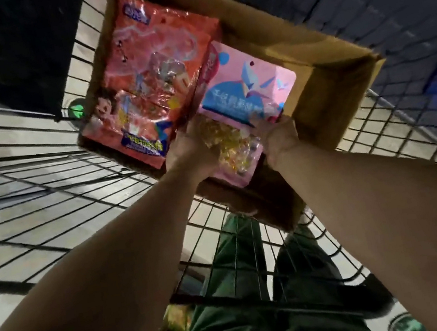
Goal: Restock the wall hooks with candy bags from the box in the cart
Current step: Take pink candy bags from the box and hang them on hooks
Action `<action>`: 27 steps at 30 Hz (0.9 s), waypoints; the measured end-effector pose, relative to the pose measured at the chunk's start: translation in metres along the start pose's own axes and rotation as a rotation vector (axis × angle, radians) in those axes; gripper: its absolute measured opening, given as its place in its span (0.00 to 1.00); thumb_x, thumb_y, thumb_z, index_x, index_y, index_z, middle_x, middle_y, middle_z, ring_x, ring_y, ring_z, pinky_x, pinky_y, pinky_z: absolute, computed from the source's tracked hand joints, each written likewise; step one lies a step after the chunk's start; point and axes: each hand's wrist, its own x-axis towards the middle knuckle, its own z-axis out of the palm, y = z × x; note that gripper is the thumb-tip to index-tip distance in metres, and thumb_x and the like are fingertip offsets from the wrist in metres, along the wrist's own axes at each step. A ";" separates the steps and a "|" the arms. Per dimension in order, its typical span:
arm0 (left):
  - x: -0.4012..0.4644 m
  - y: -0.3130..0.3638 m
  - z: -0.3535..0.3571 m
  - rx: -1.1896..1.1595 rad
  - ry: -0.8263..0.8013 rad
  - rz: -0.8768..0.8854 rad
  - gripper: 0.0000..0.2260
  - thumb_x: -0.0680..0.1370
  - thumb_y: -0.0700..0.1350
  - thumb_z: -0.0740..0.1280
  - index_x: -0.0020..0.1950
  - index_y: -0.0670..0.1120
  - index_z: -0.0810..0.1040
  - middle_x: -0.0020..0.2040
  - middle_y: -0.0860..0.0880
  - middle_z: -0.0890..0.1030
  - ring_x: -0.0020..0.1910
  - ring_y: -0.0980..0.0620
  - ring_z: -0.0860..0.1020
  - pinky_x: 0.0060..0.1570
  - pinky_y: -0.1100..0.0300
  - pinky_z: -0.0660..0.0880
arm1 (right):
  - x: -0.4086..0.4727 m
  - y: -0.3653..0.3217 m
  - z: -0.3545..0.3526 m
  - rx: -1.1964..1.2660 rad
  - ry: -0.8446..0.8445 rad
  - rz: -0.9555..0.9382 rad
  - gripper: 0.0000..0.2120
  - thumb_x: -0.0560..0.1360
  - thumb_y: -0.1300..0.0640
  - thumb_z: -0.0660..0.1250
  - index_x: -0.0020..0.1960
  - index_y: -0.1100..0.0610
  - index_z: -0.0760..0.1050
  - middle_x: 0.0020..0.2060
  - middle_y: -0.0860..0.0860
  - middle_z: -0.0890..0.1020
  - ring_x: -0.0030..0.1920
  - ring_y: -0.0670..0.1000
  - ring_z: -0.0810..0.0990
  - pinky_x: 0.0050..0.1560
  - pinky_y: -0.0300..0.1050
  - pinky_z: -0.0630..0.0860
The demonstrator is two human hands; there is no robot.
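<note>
Green trousers nearest, seen partly through wire cart mesh. Both bare forearms reach down into cardboard box sitting in cart. Left hand grips left edge of pink candy bag; right hand grips its right edge. Fingers of both mostly hidden behind bag. Pink bag's clear window shows yellow candies; print blurred. Beside it in box, touching, red candy bag lies flat. Box contents underneath hidden. Floor beyond mesh; far background dark, indistinct.
</note>
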 end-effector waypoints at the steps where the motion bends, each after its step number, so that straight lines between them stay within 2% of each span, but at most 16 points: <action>1: 0.002 0.000 0.000 -0.014 -0.010 -0.008 0.33 0.77 0.54 0.70 0.78 0.52 0.60 0.70 0.43 0.74 0.67 0.38 0.74 0.66 0.41 0.73 | 0.002 -0.001 0.000 0.015 -0.016 0.017 0.34 0.70 0.53 0.76 0.71 0.64 0.67 0.63 0.60 0.78 0.57 0.57 0.81 0.60 0.54 0.79; 5: 0.003 -0.001 0.002 -0.074 -0.079 -0.008 0.29 0.77 0.56 0.69 0.75 0.53 0.64 0.64 0.45 0.79 0.62 0.40 0.78 0.61 0.42 0.76 | 0.004 0.000 -0.012 -0.044 -0.043 0.045 0.31 0.73 0.49 0.74 0.69 0.63 0.70 0.63 0.58 0.78 0.59 0.57 0.80 0.63 0.54 0.77; 7: 0.004 0.003 0.003 -0.067 -0.100 0.004 0.26 0.77 0.58 0.68 0.73 0.54 0.68 0.64 0.47 0.79 0.62 0.41 0.78 0.61 0.45 0.76 | 0.007 0.003 -0.023 -0.102 -0.014 0.038 0.28 0.74 0.47 0.72 0.67 0.63 0.72 0.61 0.57 0.80 0.54 0.54 0.80 0.61 0.51 0.78; 10: 0.016 0.012 0.006 -0.056 -0.086 0.013 0.23 0.77 0.62 0.61 0.70 0.54 0.72 0.66 0.46 0.78 0.62 0.40 0.77 0.62 0.45 0.74 | 0.015 0.009 -0.038 -0.132 0.109 0.054 0.24 0.76 0.47 0.71 0.64 0.61 0.75 0.56 0.55 0.81 0.48 0.51 0.79 0.55 0.49 0.80; 13: 0.032 0.018 0.011 -0.252 -0.030 -0.072 0.29 0.72 0.66 0.61 0.70 0.55 0.71 0.63 0.45 0.80 0.60 0.41 0.79 0.62 0.44 0.76 | 0.015 0.016 -0.046 -0.105 0.193 0.067 0.24 0.75 0.44 0.71 0.64 0.59 0.75 0.54 0.55 0.82 0.49 0.55 0.83 0.52 0.50 0.81; 15: 0.037 0.025 0.015 -0.323 -0.034 -0.079 0.33 0.71 0.68 0.65 0.72 0.52 0.69 0.64 0.44 0.78 0.60 0.41 0.80 0.62 0.46 0.77 | 0.018 0.019 -0.047 -0.100 0.181 0.052 0.22 0.76 0.45 0.69 0.63 0.59 0.75 0.51 0.53 0.82 0.49 0.54 0.82 0.47 0.45 0.80; 18: 0.041 0.035 0.023 -0.381 0.004 -0.117 0.46 0.64 0.81 0.59 0.74 0.55 0.64 0.68 0.44 0.74 0.62 0.40 0.79 0.62 0.47 0.77 | 0.021 0.018 -0.049 -0.072 0.158 0.035 0.20 0.77 0.46 0.69 0.63 0.58 0.74 0.46 0.51 0.81 0.43 0.52 0.80 0.36 0.39 0.74; 20: 0.045 0.033 0.031 -0.406 0.019 -0.123 0.48 0.62 0.84 0.56 0.74 0.58 0.65 0.69 0.44 0.72 0.62 0.39 0.78 0.60 0.44 0.78 | 0.022 0.017 -0.050 -0.052 0.137 0.022 0.19 0.77 0.48 0.69 0.62 0.58 0.74 0.42 0.50 0.82 0.40 0.51 0.80 0.40 0.42 0.77; 22: 0.040 0.035 0.030 -0.477 -0.001 -0.134 0.44 0.65 0.81 0.60 0.75 0.58 0.66 0.67 0.47 0.76 0.60 0.42 0.80 0.57 0.46 0.80 | 0.018 0.013 -0.050 -0.011 0.098 0.017 0.15 0.77 0.51 0.70 0.60 0.57 0.75 0.36 0.49 0.82 0.38 0.52 0.81 0.45 0.50 0.81; 24: 0.033 0.039 0.024 -0.535 -0.021 -0.123 0.35 0.75 0.70 0.65 0.77 0.54 0.65 0.64 0.50 0.78 0.59 0.46 0.80 0.57 0.53 0.78 | 0.012 0.009 -0.049 0.036 0.053 0.029 0.09 0.77 0.53 0.71 0.55 0.54 0.76 0.34 0.51 0.83 0.42 0.55 0.83 0.50 0.58 0.82; 25: 0.032 0.039 0.021 -0.544 -0.026 -0.137 0.32 0.78 0.65 0.65 0.78 0.53 0.65 0.66 0.49 0.77 0.60 0.45 0.79 0.58 0.53 0.77 | 0.007 0.006 -0.048 0.049 0.046 0.027 0.07 0.76 0.53 0.71 0.52 0.53 0.76 0.35 0.52 0.83 0.43 0.55 0.83 0.51 0.59 0.81; 27: 0.027 0.038 0.016 -0.599 -0.028 -0.145 0.31 0.78 0.63 0.67 0.77 0.51 0.67 0.65 0.49 0.77 0.60 0.46 0.79 0.58 0.52 0.77 | -0.003 -0.001 -0.052 0.035 0.041 -0.007 0.07 0.75 0.51 0.72 0.47 0.52 0.75 0.37 0.53 0.83 0.42 0.56 0.83 0.49 0.56 0.81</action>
